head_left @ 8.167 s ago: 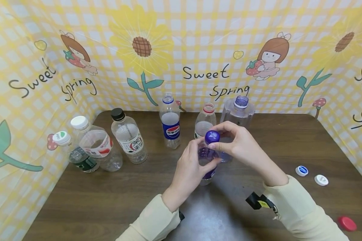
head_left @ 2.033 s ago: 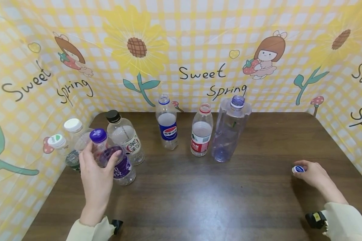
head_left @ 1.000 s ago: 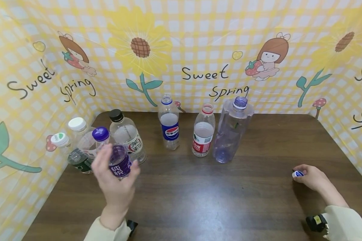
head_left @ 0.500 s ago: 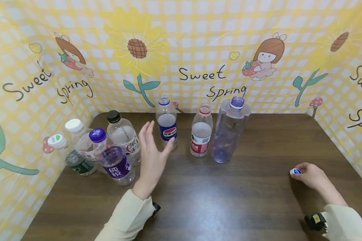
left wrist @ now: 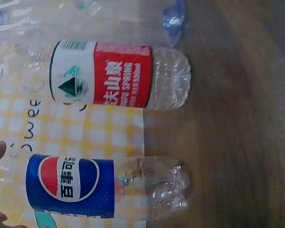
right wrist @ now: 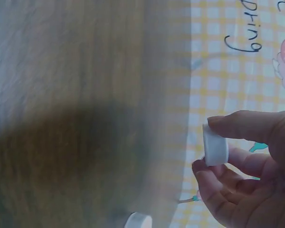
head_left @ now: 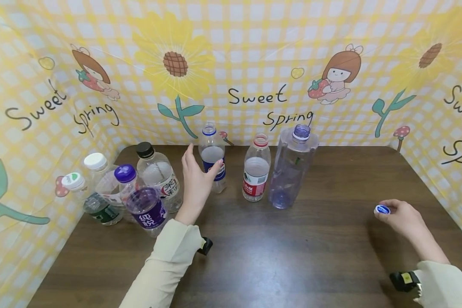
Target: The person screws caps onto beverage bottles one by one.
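Blue-labelled bottle partly behind left hand; black-capped bottle, red-labelled bottle flanking.

Hand-held cap at right: blue top, white rim. Backdrop cloth at far side: yellow and white check.
Far row: blue-labelled bottle, red, white and blue roundel; red-and-white-labelled bottle, red neck ring; large bottle, pale violet tint. Left group: purple-labelled bottle, purple cap; clear bottle, black cap; white cap marked green; plain white cap. Table: dark brown, wood grain. Sleeves: cream. Printed sunflowers: yellow petals, brown centres.
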A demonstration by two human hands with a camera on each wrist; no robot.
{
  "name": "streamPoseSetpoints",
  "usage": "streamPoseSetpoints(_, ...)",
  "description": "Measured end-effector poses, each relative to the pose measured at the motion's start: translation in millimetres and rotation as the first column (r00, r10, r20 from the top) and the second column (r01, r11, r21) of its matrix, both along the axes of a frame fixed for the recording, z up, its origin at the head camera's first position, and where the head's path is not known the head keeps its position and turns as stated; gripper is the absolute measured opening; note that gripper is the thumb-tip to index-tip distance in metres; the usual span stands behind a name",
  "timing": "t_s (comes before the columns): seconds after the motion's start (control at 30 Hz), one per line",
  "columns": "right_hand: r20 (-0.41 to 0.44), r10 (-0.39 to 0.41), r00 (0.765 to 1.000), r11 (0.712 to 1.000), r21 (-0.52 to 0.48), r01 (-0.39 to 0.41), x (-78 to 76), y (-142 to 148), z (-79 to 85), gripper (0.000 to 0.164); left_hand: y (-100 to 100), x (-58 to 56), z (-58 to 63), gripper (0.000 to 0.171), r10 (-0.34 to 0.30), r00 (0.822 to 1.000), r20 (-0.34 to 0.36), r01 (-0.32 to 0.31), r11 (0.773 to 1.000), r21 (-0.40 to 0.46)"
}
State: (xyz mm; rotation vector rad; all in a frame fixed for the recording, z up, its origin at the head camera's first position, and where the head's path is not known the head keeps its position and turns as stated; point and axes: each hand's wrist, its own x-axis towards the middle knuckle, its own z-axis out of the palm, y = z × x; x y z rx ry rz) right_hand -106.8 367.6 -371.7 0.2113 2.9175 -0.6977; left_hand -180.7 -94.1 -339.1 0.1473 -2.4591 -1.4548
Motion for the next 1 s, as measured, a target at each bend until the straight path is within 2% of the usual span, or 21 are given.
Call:
streamPoseSetpoints(0.33,-0.138,-0.065,0.988,0.998,-0.032,0.061,2.4,-16.6,9.6,0.051,-2.8,-7.9,2.1,0.080,-0.055,0.998,0.004,0.055,0.998,-0.023)
streamPoseSetpoints(0.57,-0.228,-0.080,0.970,0.996,-0.050,0.070,2.8,-29.1,19.0,0.050,-3.8,-7.6,1.1,0.075,-0.047,0.999,0.021,0.047,0.999,-0.008)
streamPoseSetpoints(0.8,-0.308,-0.077,0.948,0.996,-0.074,0.057,3.6,-40.8,28.9,0.046,-2.4,1.7,-1.3,0.073,-0.044,0.999,-0.018,0.044,0.999,0.031)
streamPoseSetpoints(1.0,-0.351,-0.076,0.933,0.992,-0.121,0.036,7.2,-50.2,38.1,0.046,-0.9,12.3,-3.0,0.080,-0.042,0.999,-0.034,0.043,0.999,0.032)
